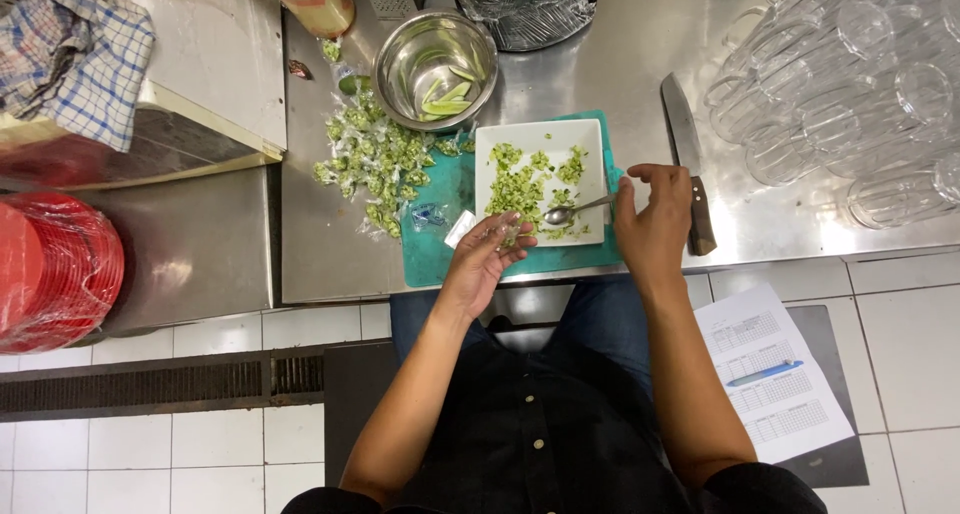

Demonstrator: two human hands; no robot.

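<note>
Head view: the right hand pinches the handle of a metal spoon, whose bowl rests in the chopped green vegetable pieces on a white square plate. The left hand lies palm up at the plate's near edge, fingers curled round a small clear plastic packet; how firmly it grips I cannot tell.

The plate sits on a teal cutting board on the steel surface. To the left of the board lies a heap of small packets filled with green bits; behind it stands a steel bowl with a few green slices. A knife lies just right of the plate, with upturned glasses beyond.

The step in hand looks like portioning: spooning chopped greens into the packet. The next move would call for a level spoonful, carried across to the packet's held-open mouth without spilling.
</note>
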